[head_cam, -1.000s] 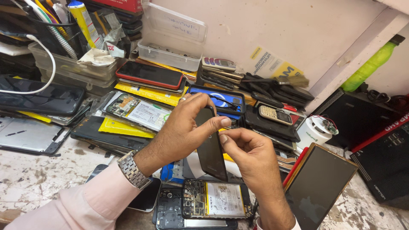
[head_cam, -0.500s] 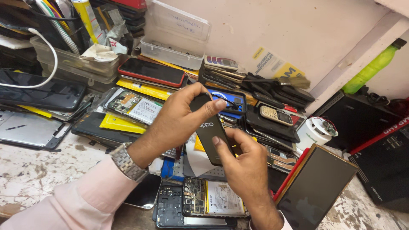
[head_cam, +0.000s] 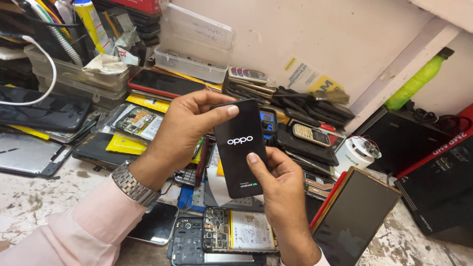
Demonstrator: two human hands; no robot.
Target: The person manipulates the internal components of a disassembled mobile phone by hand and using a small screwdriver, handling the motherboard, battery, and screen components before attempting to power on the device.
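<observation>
1. Since a second ago the black phone (head_cam: pixel 240 148) has turned from edge-on to screen-up, now lit with a white logo; both hands stayed on it.
2. Phone sits upright between the two hands, raised above the clutter, screen facing the camera.
3. Left hand (head_cam: pixel 180 130) clamped on the phone's upper left edge, thumb lying across the top corner, fingers behind. Metal watch (head_cam: pixel 132 183) and pink sleeve (head_cam: pixel 74 231) on that wrist.
4. Right hand (head_cam: pixel 281 189) clamped on the lower right edge, thumb pressed on the glass near the middle, fingers behind.
5. Just below the hands: an opened phone (head_cam: pixel 231 235) lying flat, circuit board and white battery showing.
6. Right of the right hand: a dark screen panel (head_cam: pixel 357 216) leaning up, red edge beside it.
7. Behind the phone: a blue-screened handset, mostly hidden; further right a small keypad phone (head_cam: pixel 310 134) on a stack of black phones.
8. Beyond the left hand: a red-edged phone (head_cam: pixel 165 83), a clear plastic box (head_cam: pixel 194 47), yellow packets (head_cam: pixel 123 144).
9. Far left of the left hand: dark tablets (head_cam: pixel 42 111) and a white cable (head_cam: pixel 47 74).
10. Far right: a green bottle (head_cam: pixel 416 81) against the wall, black boxes (head_cam: pixel 433 182) below it.
11. Counter (head_cam: pixel 29 207) is worn white, stained.
</observation>
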